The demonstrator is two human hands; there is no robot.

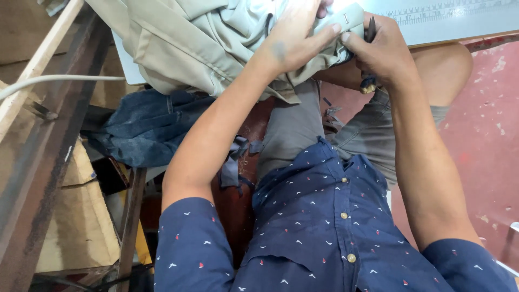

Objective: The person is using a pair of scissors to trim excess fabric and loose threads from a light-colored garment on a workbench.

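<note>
Your left hand [294, 40] lies flat-fingered over the khaki garment [205, 48], fingers pressed together and pinning a folded edge of the cloth down against the table [459, 21]. That grip keeps the fabric taut at the 1 spot where your right hand [381, 51] works, just beside the left hand's fingertips.

Your right hand is curled shut around a small dark tool [370, 32], likely a thread clipper or seam ripper; its tip points toward the pinned edge and a brass-coloured end [368, 85] pokes out below your palm. I cannot tell its exact kind, since your fingers hide most of it.

The bulk of the garment is bunched to the left of your left hand and spills off the table edge toward your lap, so its weight hangs free and only the worked edge stays on the flat surface.

Below the garment, a dark denim piece [146, 127] sits heaped on a lower ledge. A wooden and rusty metal frame [48, 124] runs left of the denim, with a white cable [48, 81] crossing it.
</note>
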